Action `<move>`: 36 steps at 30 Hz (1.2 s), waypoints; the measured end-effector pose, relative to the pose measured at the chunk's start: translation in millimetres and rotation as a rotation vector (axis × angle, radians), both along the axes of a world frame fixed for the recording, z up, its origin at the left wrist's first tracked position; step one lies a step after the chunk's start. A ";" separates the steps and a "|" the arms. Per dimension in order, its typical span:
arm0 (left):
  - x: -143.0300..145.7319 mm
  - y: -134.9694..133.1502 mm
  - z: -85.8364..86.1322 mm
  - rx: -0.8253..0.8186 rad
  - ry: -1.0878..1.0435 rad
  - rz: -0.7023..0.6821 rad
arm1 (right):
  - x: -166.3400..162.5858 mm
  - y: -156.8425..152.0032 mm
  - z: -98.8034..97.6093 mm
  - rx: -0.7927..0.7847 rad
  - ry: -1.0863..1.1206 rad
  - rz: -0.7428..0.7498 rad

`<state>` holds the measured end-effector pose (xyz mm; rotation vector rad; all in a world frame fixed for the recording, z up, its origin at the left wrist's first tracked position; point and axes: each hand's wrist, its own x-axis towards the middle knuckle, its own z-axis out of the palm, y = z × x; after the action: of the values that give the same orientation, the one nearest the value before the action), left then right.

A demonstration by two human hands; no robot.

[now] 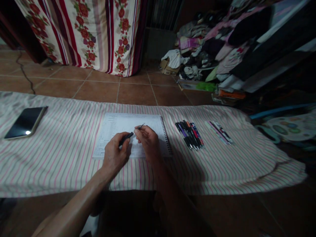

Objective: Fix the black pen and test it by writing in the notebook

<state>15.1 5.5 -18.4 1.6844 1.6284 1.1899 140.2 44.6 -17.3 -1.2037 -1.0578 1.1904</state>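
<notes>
My left hand [115,153] is closed around a dark pen barrel [126,137] just above a spiral notebook [118,126] that lies open on a striped cloth [61,154]. My right hand [148,140] pinches a thin pen part [140,126], whose tip points up and right. The two pieces nearly meet between my hands. Faint print covers the notebook page, and its wire spiral runs down the right edge.
Several pens [189,135] lie in a row right of the notebook, with two more pens [219,132] further right. A phone [26,122] rests screen-up at the cloth's left. Behind are tiled floor, a floral curtain [98,33] and a pile of clothes [209,49].
</notes>
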 end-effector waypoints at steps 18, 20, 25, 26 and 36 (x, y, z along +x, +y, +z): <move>-0.7 0.6 -0.6 0.004 -0.012 0.006 | 6.4 2.8 2.1 -0.013 0.098 -0.012; -0.5 1.0 -0.8 0.003 -0.022 0.008 | 6.2 1.6 2.5 -0.033 0.103 -0.001; -0.4 1.3 -1.3 -0.002 -0.017 0.007 | 6.4 -1.3 6.7 -0.048 0.080 0.025; -0.6 1.3 -1.0 -0.003 -0.006 0.009 | 6.6 -1.6 7.9 -0.049 0.072 0.033; -1.1 -0.5 3.2 -0.003 0.021 -0.018 | 10.6 -6.0 20.2 -0.060 0.086 0.013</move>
<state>13.9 5.1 -15.2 1.7116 1.6234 1.1643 150.9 38.6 2.9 -1.1825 -0.9733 1.2808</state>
